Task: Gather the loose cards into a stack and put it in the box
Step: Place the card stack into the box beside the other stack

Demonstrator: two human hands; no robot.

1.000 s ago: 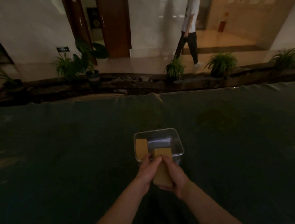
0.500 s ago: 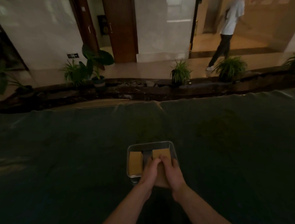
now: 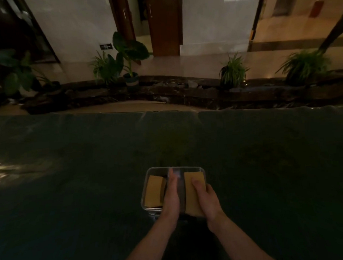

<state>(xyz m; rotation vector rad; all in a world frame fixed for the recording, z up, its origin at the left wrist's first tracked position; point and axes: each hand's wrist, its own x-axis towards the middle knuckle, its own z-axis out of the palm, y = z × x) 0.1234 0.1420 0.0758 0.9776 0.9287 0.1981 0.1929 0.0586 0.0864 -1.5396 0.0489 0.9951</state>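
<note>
Near the tabletop's (image 3: 70, 173) front edge, the box (image 3: 173, 168) holds 1 card stack (image 3: 154, 190) at left. The left hand (image 3: 172, 194) lies flat, released, beside it. The right hand (image 3: 206, 197) grips a second stack (image 3: 193, 187) over the box's right side.

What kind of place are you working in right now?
Probably a lobby or hallway of a public building. A polished floor, wooden doors and potted plants along a dark stone border lie beyond the dark-covered table where the box sits.
</note>
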